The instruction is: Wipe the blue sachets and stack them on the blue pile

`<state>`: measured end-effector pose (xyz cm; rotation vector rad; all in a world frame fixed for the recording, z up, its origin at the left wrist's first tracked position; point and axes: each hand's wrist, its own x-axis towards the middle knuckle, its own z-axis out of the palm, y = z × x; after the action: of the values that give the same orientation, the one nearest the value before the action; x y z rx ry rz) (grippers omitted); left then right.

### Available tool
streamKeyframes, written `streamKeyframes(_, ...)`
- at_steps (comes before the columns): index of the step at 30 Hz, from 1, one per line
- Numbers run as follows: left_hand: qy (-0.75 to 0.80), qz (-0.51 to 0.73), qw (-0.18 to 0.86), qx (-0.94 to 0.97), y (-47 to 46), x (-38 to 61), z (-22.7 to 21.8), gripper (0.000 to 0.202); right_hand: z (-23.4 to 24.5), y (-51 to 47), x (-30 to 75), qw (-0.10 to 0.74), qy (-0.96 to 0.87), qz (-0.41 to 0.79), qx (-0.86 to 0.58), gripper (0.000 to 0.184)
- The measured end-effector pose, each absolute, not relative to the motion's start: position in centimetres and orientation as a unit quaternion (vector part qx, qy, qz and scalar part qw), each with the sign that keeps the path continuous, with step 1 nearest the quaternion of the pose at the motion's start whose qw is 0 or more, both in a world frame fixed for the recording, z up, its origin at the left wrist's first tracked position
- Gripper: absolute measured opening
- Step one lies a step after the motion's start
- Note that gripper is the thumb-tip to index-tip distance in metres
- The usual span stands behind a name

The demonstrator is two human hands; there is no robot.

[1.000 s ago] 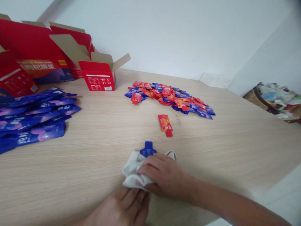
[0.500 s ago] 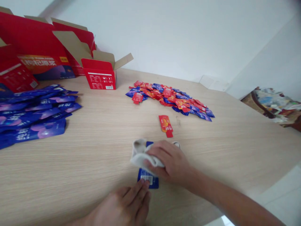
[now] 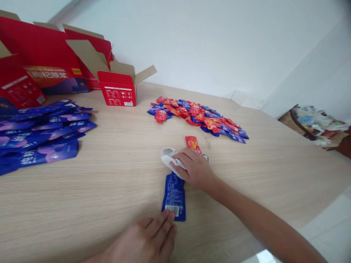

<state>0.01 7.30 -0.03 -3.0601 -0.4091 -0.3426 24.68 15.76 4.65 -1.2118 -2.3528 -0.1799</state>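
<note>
A blue pouch (image 3: 174,193) with a white barcode and fine print lies flat on the table, its narrow end pointing away from me. My left hand (image 3: 149,235) rests its outstretched fingertips on the pouch's near edge, by the barcode. My right hand (image 3: 196,168) is closed around a crumpled white cloth (image 3: 168,157), which covers the far tip of the pouch. Just beyond the cloth lies a small red sachet (image 3: 192,143), partly hidden by my right hand.
Long blue pouches (image 3: 49,146) are stacked at the left. Behind them stand large red cartons (image 3: 55,47) and a small open red box (image 3: 117,87). A pile of red and blue sachets (image 3: 197,115) lies near the wall. Assorted clutter (image 3: 315,118) shows beyond the table's right side.
My right hand has moved the cloth away from me along the pouch to its far tip, uncovering the printed middle. My left hand has stayed at the near edge.
</note>
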Motion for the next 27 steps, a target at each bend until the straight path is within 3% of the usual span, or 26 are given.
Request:
streamKeyframes(2,-0.155,-0.115,-0.001,-0.981,7.0,0.1,-0.4,0.051,4.8,12.2,23.8,0.264,-0.866,-0.028,-0.425,0.019)
streamKeyframes(6,-0.176,-0.121,-0.048,-0.976,6.7,0.3,-0.6,0.051,3.1,7.6,22.7,0.191,-0.907,0.012,-0.376,0.017)
streamKeyframes(14,-0.158,-0.096,-0.015,-0.983,7.1,0.3,-0.3,0.055,3.1,17.3,24.8,0.152,-0.875,-0.111,-0.446,0.014)
streamKeyframes(20,-0.163,-0.077,-0.032,-0.983,7.2,0.5,0.7,0.055,5.7,12.5,23.7,0.27,-0.853,-0.063,-0.443,0.017)
streamKeyframes(27,-0.191,-0.094,-0.076,-0.974,6.9,0.6,1.3,0.053,1.9,8.7,22.7,0.176,-0.902,-0.018,-0.394,0.015)
